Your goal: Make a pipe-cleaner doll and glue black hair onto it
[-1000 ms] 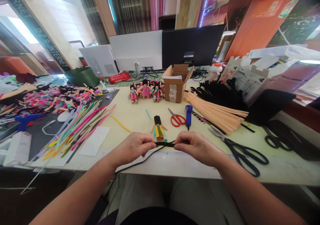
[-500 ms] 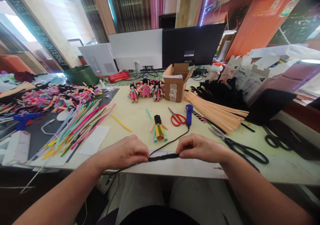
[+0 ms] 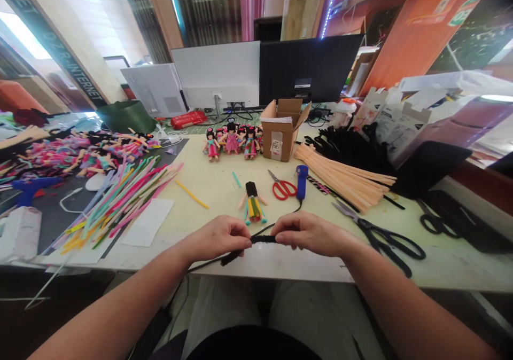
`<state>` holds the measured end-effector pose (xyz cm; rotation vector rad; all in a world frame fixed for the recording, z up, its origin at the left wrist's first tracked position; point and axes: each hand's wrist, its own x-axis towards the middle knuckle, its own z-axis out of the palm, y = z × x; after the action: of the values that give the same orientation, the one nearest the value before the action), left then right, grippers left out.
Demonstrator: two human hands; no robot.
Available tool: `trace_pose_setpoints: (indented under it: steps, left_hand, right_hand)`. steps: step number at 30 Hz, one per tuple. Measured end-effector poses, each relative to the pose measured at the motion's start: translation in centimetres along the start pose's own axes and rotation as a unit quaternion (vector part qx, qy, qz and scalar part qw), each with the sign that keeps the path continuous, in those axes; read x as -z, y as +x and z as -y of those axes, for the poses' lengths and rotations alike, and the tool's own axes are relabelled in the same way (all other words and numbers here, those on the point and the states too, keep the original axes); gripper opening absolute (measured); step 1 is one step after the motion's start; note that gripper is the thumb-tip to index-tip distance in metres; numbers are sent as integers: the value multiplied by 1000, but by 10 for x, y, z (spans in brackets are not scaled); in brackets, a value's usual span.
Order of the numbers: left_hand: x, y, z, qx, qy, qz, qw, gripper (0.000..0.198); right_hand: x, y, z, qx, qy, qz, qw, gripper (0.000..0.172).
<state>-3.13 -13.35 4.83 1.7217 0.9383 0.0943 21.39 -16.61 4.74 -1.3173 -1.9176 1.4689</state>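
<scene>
Between my hands, just above the table's front edge, stretches a short bundle of black pipe cleaners [image 3: 263,239]. My left hand [image 3: 224,237] pinches it, and a dark end sticks out below those fingers. On the other side my right hand [image 3: 306,234] is closed round its right end. Just beyond the hands lies a pipe-cleaner doll [image 3: 253,202] with black hair, a yellow and green skirt and teal feet. A blue glue gun [image 3: 301,182] rests to the doll's right, its cord running behind my fingers. Red-handled scissors [image 3: 284,188] lie next to it.
Coloured pipe cleaners [image 3: 116,205] spread at left, near a white paper [image 3: 148,222]. Peach pipe cleaners [image 3: 344,178] and large black scissors [image 3: 385,237] lie at right. Several finished dolls [image 3: 231,140] stand beside a cardboard box [image 3: 278,135]. Monitors [image 3: 308,71] line the back.
My hands have come closer together and slightly away from my body. Less of the black bundle shows between them, and one end now hangs out below my left hand.
</scene>
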Motion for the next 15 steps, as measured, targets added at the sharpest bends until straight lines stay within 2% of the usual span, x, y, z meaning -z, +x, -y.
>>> trace_pose_setpoints:
  steps: [3,5,10,12,15]
  left_hand:
    - [0,1,-2,-32,59,-52,996,19]
    - [0,0,-7,-54,100,-86,990,17]
    - [-2,-1,-18,-71,135,-116,981,17]
    - [0,-1,-19,-66,128,-120,982,17]
    - [4,-2,-16,-44,103,-122,986,17]
  right_hand:
    - [4,2,5,76,-61,-70,993,27]
    - [4,5,10,96,-88,-93,987,30]
    - [-6,13,17,91,-85,-59,990,24]
    - [-7,14,17,84,-70,-51,993,26]
    - [-2,11,12,55,-33,-74,995,35]
